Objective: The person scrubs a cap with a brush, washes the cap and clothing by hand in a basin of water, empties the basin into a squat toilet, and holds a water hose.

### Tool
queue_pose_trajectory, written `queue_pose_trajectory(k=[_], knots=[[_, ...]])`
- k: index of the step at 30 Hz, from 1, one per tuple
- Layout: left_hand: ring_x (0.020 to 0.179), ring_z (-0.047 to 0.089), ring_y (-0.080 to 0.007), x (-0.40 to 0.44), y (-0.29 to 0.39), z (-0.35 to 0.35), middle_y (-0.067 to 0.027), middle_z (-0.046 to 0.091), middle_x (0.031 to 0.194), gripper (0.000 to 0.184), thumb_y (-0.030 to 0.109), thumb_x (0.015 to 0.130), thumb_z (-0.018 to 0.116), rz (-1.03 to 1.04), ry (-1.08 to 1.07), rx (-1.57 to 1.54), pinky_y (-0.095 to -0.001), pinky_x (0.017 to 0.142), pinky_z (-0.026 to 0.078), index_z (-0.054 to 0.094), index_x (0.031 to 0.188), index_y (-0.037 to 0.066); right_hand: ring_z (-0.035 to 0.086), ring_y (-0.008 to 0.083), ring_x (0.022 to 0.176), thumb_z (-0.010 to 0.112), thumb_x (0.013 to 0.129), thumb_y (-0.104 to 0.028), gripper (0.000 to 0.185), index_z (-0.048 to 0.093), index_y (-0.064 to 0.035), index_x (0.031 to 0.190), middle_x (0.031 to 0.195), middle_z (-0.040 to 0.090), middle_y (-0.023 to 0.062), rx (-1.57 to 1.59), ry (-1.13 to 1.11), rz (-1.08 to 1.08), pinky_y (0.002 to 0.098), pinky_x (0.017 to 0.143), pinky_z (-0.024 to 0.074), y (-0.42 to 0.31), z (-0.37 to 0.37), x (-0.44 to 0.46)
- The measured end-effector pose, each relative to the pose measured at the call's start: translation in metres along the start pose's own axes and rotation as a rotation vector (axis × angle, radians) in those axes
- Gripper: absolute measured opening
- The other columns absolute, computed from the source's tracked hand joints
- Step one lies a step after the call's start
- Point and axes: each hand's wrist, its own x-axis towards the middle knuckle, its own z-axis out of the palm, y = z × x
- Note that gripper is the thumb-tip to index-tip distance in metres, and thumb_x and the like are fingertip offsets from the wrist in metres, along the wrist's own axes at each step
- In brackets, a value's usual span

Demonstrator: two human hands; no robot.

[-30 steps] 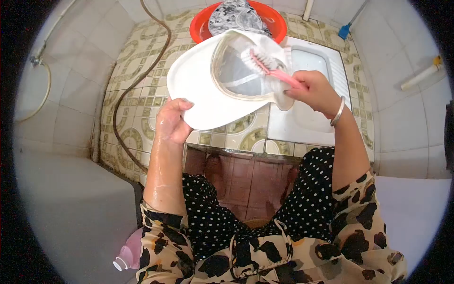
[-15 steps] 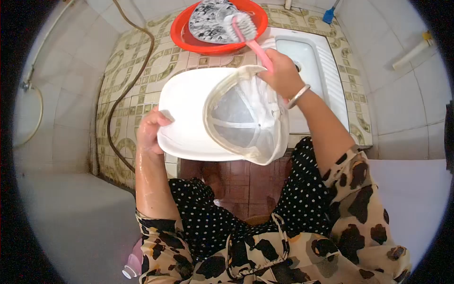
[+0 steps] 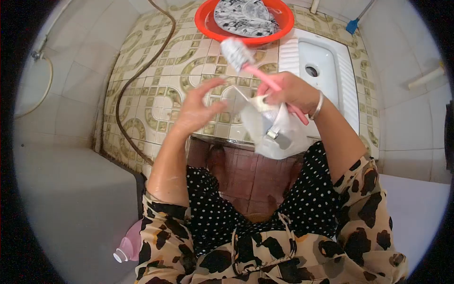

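Observation:
My right hand (image 3: 295, 92) is closed round the pink handle of a scrub brush (image 3: 267, 78), whose white bristle head points up and left and is blurred. The same hand also grips a white cap (image 3: 279, 142), which hangs below it with the back strap and its buckle showing. The cap's brim is not clearly visible from this angle. Just left of the cap, my left hand (image 3: 201, 109) has its fingers spread, smeared a little by motion, and holds nothing. Its wrist and forearm look wet.
A red basin (image 3: 205, 28) with a black-and-white patterned cloth item (image 3: 246, 19) stands on the tiled floor. Right of it is a white squat toilet (image 3: 326, 59). A brown hose (image 3: 142, 71) runs along the left. A pink bottle (image 3: 130, 244) sits low at the left.
My left hand has let go of the cap's brim and opened. In my right hand the cap has turned and now hangs down, with the brush still held. The view has shifted slightly.

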Motion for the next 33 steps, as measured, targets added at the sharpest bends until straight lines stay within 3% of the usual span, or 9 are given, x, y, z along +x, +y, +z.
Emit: queue_pose_trajectory(k=[3,6,9,16,20,23,25,28,33], knots=[[0.101,0.048,-0.0207,0.002,0.032,0.019,-0.0117,0.054,0.106,0.045,0.013,0.068,0.064,0.028,-0.169,0.027,-0.0332,0.091,0.033,0.05,0.11,0.002,0.041,0.0016,0.04,0.058,0.065,-0.008,0.019,0.055,-0.0027,0.083,0.066,0.054,-0.0018,-0.171,-0.124,0.09,0.0152,0.034,0.03,-0.009,0.014,0.003],[0.093,0.051,-0.0182,0.003,0.028,0.03,-0.0116,0.059,0.094,0.039,0.013,0.069,0.064,0.23,-0.175,0.228,-0.031,0.084,0.037,0.054,0.104,0.002,0.043,0.0019,0.046,0.057,0.065,-0.006,0.017,0.056,-0.0026,0.082,0.066,0.053,-0.002,-0.189,-0.149,0.12,0.0162,0.039,0.0331,-0.017,0.013,0.004],[0.063,0.055,-0.0229,0.006,0.04,0.031,-0.0147,0.058,0.07,0.016,0.012,0.071,0.06,-0.013,-0.318,-0.034,-0.0329,0.063,0.042,0.06,0.084,0.003,0.045,0.0034,0.053,0.056,0.065,-0.003,0.016,0.056,-0.0026,0.081,0.066,0.052,-0.0024,-0.297,-0.134,-0.031,0.0184,0.046,0.0365,-0.028,0.009,0.001],[0.063,0.053,-0.0185,0.012,0.038,0.025,-0.0109,0.058,0.071,0.016,0.009,0.075,0.054,-0.178,-0.306,0.106,-0.0297,0.061,0.042,0.057,0.089,0.001,0.051,0.0175,0.06,0.052,0.059,0.0,0.019,0.054,-0.0018,0.077,0.064,0.054,0.0076,-0.991,0.244,-0.307,0.0279,0.058,0.0418,-0.003,-0.016,0.009],[0.065,0.047,-0.0055,0.015,0.034,0.022,0.0038,0.056,0.078,0.019,0.015,0.08,0.053,-0.356,-0.458,-0.208,-0.0233,0.057,0.04,0.055,0.094,0.002,0.054,0.0292,0.067,0.054,0.061,-0.005,0.011,0.056,-0.0047,0.072,0.068,0.056,0.0143,-0.881,0.354,-0.241,0.0351,0.063,0.0434,-0.001,-0.017,0.006],[0.073,0.049,-0.0065,0.012,0.028,0.027,0.0016,0.057,0.084,0.021,0.016,0.08,0.055,-0.362,-0.529,-0.454,-0.0227,0.065,0.041,0.055,0.096,0.003,0.054,0.0243,0.058,0.055,0.063,-0.007,0.008,0.054,-0.0047,0.071,0.064,0.055,0.011,-0.959,0.369,-0.442,0.0334,0.056,0.0443,0.003,-0.015,0.011],[0.073,0.049,-0.0057,0.007,0.035,0.029,0.0009,0.057,0.082,0.017,0.012,0.08,0.055,-0.414,-0.418,-0.663,-0.0209,0.069,0.041,0.057,0.094,0.002,0.048,0.0108,0.05,0.055,0.063,-0.004,0.016,0.05,-0.0041,0.078,0.062,0.051,0.0021,-0.505,0.325,-0.098,0.0225,0.041,0.0388,-0.009,-0.007,0.004],[0.076,0.051,-0.0062,0.004,0.037,0.028,0.0001,0.058,0.084,0.017,0.011,0.081,0.054,-0.413,-0.334,-0.909,-0.0213,0.071,0.041,0.056,0.096,0.003,0.042,0.0035,0.047,0.056,0.066,-0.005,0.019,0.048,-0.0057,0.083,0.063,0.048,-0.0023,-0.206,0.171,0.029,0.0168,0.035,0.0322,-0.021,-0.019,-0.005],[0.076,0.051,-0.0077,0.005,0.036,0.02,0.0009,0.057,0.084,0.019,0.017,0.081,0.054,-0.373,-0.334,-0.782,-0.0233,0.071,0.041,0.054,0.094,0.003,0.038,0.0024,0.046,0.056,0.07,-0.006,0.017,0.048,-0.0057,0.085,0.062,0.045,-0.0039,-0.084,0.148,-0.065,0.0162,0.038,0.0314,-0.022,-0.015,-0.005]])
